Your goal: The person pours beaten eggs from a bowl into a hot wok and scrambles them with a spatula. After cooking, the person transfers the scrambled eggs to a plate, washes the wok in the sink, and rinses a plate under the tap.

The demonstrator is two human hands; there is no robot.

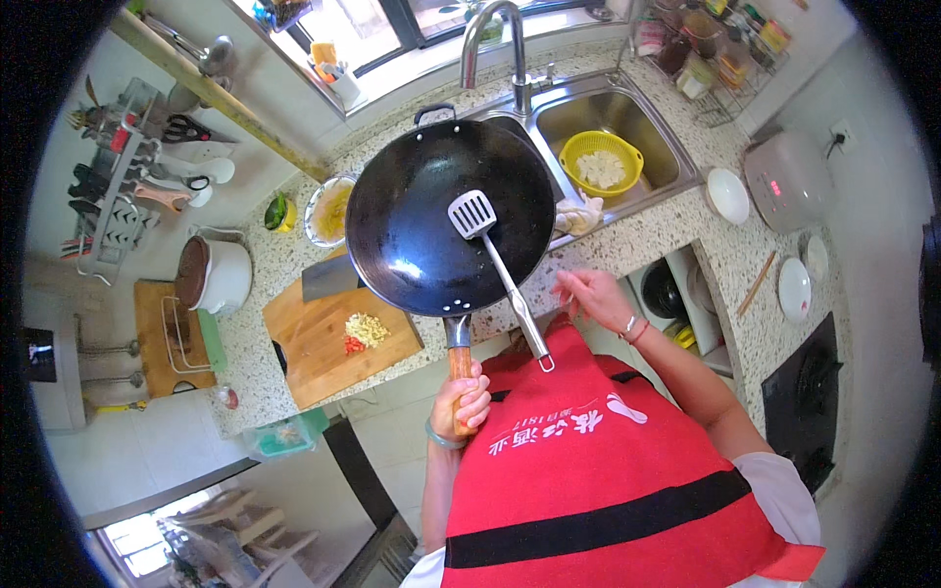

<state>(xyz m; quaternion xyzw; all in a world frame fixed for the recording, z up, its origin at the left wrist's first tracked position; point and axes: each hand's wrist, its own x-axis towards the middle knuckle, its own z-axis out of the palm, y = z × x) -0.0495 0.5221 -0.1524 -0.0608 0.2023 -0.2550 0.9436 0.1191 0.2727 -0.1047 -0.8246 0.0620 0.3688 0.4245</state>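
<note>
My left hand (459, 404) is wrapped round the wooden handle (460, 367) of a large black wok (412, 186). The wok is lifted over the counter's front, partly covering the sink's left side. A slotted metal spatula (495, 260) rests in it, its handle sticking out past the rim toward my apron. To the right of the wok is my right hand (591, 297), fingers loosely bent and apart, with nothing visible in them. A pale cloth (578, 214) lies on the sink's front edge. Below the wok's left side, a cutting board (294, 367) bears a cleaver (331, 277) and chopped pale and red bits (363, 333).
A yellow colander (627, 157) with white pieces sits in the sink (559, 118) under the tap (520, 59). A bowl (328, 211) with yellow liquid stands left of the wok. At right are white bowls (727, 196), chopsticks (757, 282), a rice cooker (789, 176) and a black stove (804, 392).
</note>
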